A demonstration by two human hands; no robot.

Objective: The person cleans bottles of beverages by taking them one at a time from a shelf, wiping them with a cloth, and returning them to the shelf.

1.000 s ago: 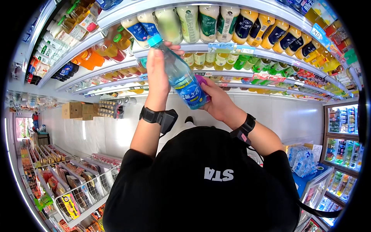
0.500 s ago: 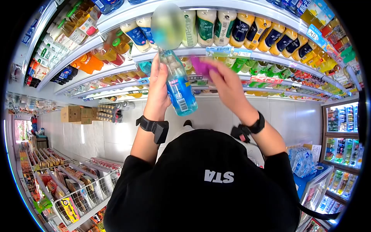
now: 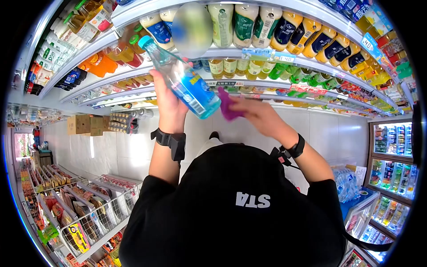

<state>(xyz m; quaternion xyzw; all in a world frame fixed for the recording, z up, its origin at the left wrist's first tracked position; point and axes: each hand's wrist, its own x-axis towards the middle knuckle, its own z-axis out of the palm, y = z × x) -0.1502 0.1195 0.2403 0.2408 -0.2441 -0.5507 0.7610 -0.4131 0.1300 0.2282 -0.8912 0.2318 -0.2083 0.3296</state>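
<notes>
Only the head view here, so: one clear bottle (image 3: pixel 183 84) with a blue label and teal cap, one purple cloth (image 3: pixel 228 107), two hands, and two dark wrist devices, one per wrist. The left hand (image 3: pixel 171 103) has its fingers wrapped around the bottle, thumb on the near side, fingertips poking out past the far edge. The bottle's up in front of the shelves, tilted, long axis on a diagonal: cap toward upper left, base toward lower right. Right hand (image 3: pixel 260 116) is a bit blurry, but its fingers are pinched on the cloth, just beside the base; can't tell if cloth and bottle touch. On the shelf (image 3: pixel 311 62) up front I count two bottles with dark green labels and five yellow ones with navy labels, all standing upright.
</notes>
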